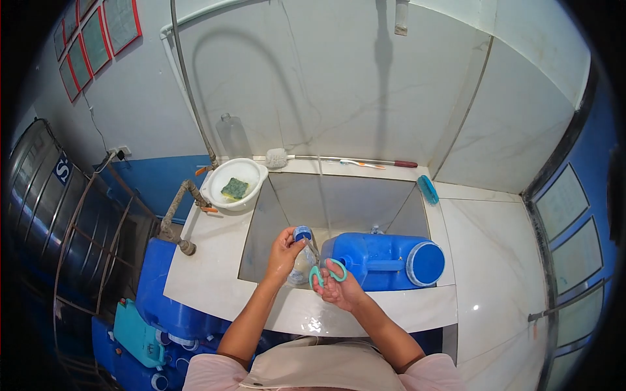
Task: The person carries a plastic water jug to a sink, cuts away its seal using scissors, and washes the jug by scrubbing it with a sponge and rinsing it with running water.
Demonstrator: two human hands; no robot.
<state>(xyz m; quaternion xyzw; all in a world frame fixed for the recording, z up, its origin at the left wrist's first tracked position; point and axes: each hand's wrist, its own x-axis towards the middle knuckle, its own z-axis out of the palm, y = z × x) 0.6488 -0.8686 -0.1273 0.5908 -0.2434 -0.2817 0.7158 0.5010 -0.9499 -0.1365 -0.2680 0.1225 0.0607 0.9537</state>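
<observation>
The counter [215,267] bears one bowl [214,189] and one sponge [235,189] at its back left corner, two brushes [277,158] and one toothbrush [362,164] near its back edge. At the sink [287,195]: one jug [365,260], one pair of scissors [315,279], one bottle [302,264].

The top edge cuts off the thin pipe [180,62] (print on the red-framed sheets [121,25] is illegible).

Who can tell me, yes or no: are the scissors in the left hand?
No, the right hand holds the scissors by their turquoise handles, while the left hand grips the bottle.
</observation>
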